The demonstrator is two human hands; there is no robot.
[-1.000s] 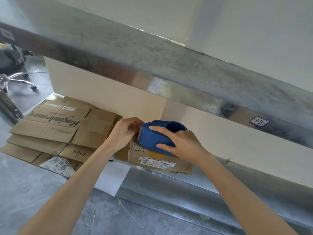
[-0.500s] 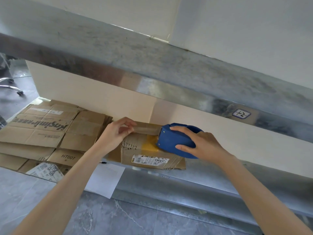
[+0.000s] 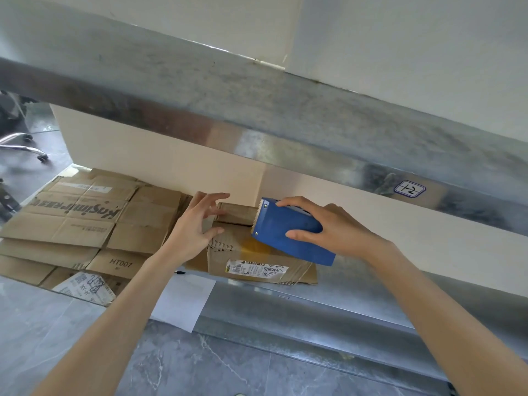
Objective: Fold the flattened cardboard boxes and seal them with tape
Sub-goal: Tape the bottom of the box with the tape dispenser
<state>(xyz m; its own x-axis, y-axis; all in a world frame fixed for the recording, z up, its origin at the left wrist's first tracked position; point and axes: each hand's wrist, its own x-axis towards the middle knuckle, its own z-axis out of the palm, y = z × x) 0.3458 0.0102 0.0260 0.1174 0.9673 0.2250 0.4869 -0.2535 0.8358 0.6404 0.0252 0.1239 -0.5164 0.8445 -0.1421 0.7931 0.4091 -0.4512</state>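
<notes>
Right hand (image 3: 338, 228) fingers grip tape dispenser (image 3: 285, 234) atop box (image 3: 228, 254); left hand (image 3: 193, 228) fingers spread, touching box.

Blue tape dispenser (image 3: 285, 234) against folded box (image 3: 228, 254)

the small box (image 3: 243, 252) sits on the lower shelf (image 3: 357, 292), beneath the upper shelf (image 3: 257, 115). the flattened boxes (image 3: 80, 221) lie just left of it. the tape dispenser (image 3: 288, 232) is on the box's top, the right hand (image 3: 337, 227) around it. the left hand (image 3: 194, 227) touches the box's left end. a paper sheet (image 3: 183, 301) overhangs the shelf's front edge.
</notes>
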